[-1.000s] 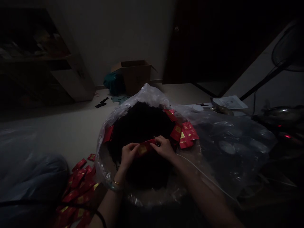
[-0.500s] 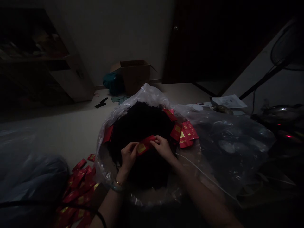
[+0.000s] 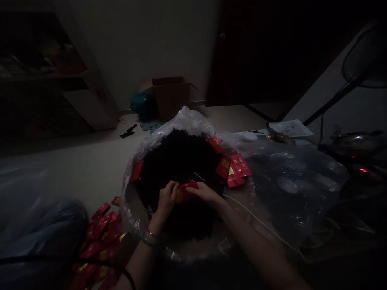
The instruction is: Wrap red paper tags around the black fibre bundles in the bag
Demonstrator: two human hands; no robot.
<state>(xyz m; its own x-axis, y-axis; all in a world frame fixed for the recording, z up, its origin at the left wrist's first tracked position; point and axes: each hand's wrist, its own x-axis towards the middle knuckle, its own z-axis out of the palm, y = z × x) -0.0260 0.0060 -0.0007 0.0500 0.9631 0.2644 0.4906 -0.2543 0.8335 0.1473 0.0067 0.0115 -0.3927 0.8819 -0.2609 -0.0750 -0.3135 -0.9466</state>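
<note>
Between my hands is a small red packet (image 3: 185, 192) with a gold patch, held above a heap of dark loose material (image 3: 178, 157), perhaps tea leaves. My left hand (image 3: 166, 198) pinches its left end. At the right end, my right hand (image 3: 206, 194) grips it with the thumb across the front. The heap fills a round container lined with a clear plastic bag (image 3: 128, 205). More red packets (image 3: 239, 165) lie at the heap's right rim, and a single red packet (image 3: 137, 170) rests at its left. Whether the held packet's top is open is too dark to tell.
Many red packets (image 3: 101, 245) are piled on the floor at lower left, beside a plastic-wrapped bundle (image 3: 45, 229). Clear plastic sheeting (image 3: 296, 173) covers things on the right. An open cardboard box (image 3: 172, 98) stands by the wall. A white cord (image 3: 256, 217) runs along the right.
The red packet has tilted and bulged between my hands, its gold patch now mostly covered. My hands have shifted slightly downward, and my right thumb has moved across its front.
</note>
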